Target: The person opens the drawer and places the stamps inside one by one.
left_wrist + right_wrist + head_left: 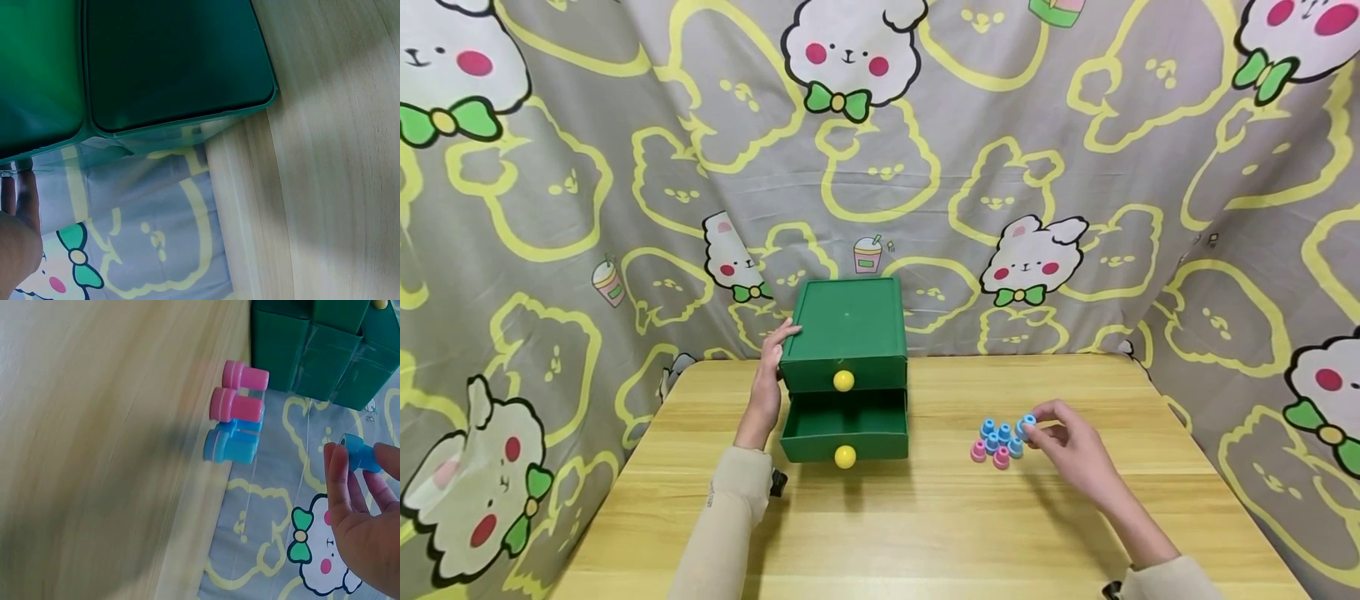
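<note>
Wooden table (925, 517), right hand (1070, 446) pinching blue peg (1027, 426), upright

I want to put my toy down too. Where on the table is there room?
Bare wood runs along the table's near edge, between the two sleeves. The back right corner beside the green drawer box is free too. It is crowded around the little stamps by the right hand, and the left hand rests against the box.

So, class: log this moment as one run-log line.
left hand: rests on green drawer box | right hand: pinches blue stamp | lower drawer: open
</note>
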The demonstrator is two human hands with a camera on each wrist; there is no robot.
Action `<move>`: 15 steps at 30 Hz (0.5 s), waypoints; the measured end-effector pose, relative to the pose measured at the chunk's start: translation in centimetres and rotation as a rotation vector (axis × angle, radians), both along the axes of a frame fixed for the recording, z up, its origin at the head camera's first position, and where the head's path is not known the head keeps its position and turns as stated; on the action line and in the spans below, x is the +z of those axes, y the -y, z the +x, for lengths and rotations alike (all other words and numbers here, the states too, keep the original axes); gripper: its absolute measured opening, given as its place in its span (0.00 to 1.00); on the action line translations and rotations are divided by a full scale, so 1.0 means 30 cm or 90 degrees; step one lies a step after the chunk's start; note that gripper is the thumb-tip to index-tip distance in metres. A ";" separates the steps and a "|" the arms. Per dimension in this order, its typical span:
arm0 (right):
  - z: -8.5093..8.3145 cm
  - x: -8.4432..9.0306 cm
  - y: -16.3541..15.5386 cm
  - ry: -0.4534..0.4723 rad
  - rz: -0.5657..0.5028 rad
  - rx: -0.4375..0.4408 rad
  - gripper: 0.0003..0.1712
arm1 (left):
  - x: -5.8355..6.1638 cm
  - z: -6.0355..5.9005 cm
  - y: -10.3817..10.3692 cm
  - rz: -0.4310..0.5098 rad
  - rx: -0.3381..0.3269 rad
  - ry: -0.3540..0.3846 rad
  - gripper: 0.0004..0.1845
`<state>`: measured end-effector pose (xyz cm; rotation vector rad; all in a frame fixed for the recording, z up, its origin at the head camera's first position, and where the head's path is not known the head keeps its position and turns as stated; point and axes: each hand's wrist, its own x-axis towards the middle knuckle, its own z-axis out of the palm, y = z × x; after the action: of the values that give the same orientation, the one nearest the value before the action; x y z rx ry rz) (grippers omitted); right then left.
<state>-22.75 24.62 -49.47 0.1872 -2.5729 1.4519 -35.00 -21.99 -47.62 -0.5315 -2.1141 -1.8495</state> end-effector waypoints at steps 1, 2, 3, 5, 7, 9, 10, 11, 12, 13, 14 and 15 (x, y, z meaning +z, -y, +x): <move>0.001 0.001 0.005 0.000 0.001 0.002 0.09 | 0.000 0.001 0.000 0.001 0.001 0.001 0.27; 0.001 0.003 0.009 -0.001 0.001 0.006 0.09 | 0.000 0.003 0.000 0.001 0.002 0.002 0.27; 0.002 0.004 0.013 -0.001 0.001 0.008 0.09 | -0.001 0.003 0.001 0.000 0.003 0.002 0.27; 0.003 0.007 0.021 -0.001 -0.001 0.015 0.10 | -0.003 0.004 0.003 -0.001 0.004 0.003 0.27; 0.005 0.010 0.030 -0.004 -0.003 0.021 0.10 | -0.004 0.003 0.004 0.000 0.004 0.003 0.27; 0.006 0.013 0.039 -0.006 -0.005 0.025 0.10 | -0.006 0.002 0.005 -0.003 0.003 0.002 0.27; 0.006 0.014 0.044 -0.008 -0.005 0.026 0.11 | -0.005 0.001 0.005 -0.003 0.003 0.001 0.27; 0.006 0.016 0.050 -0.010 -0.005 0.029 0.11 | -0.005 0.001 0.004 -0.004 0.003 0.001 0.27; 0.007 0.016 0.055 -0.010 -0.006 0.031 0.11 | -0.005 0.001 0.004 -0.005 0.004 0.001 0.27; 0.007 0.017 0.061 -0.010 -0.008 0.033 0.12 | -0.004 0.001 0.004 -0.006 0.004 0.000 0.27; 0.006 0.017 0.066 -0.008 -0.012 0.035 0.12 | -0.004 0.001 0.004 -0.007 0.004 0.000 0.27; 0.006 0.017 0.071 -0.007 -0.014 0.036 0.12 | -0.004 0.001 0.004 -0.007 0.005 -0.001 0.27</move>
<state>-22.58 22.48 -48.96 0.2667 -2.5613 1.4930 -34.97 -22.12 -47.73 -0.5270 -2.1242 -1.8337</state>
